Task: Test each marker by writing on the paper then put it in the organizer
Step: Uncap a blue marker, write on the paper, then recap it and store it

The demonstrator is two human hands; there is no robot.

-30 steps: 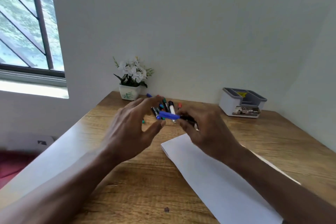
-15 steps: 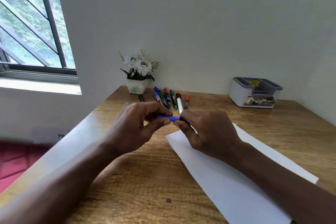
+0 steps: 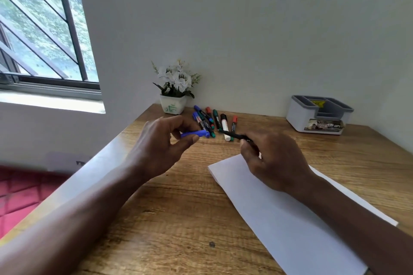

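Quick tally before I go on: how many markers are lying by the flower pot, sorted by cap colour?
Blue-capped markers: 2
Red-capped markers: 2
Green-capped marker: 1
Black-capped marker: 1
Total: 6 lying in view, plus 1 uncapped marker in the right hand; the left hand holds its blue cap.

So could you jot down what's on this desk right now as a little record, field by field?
left hand: pinches a blue cap
right hand: grips the uncapped marker, tip toward the cap, apart from it
paper: flat on the table, no marks visible
spare markers: lying in a cluster beside the flower pot
organizer: far right of the table
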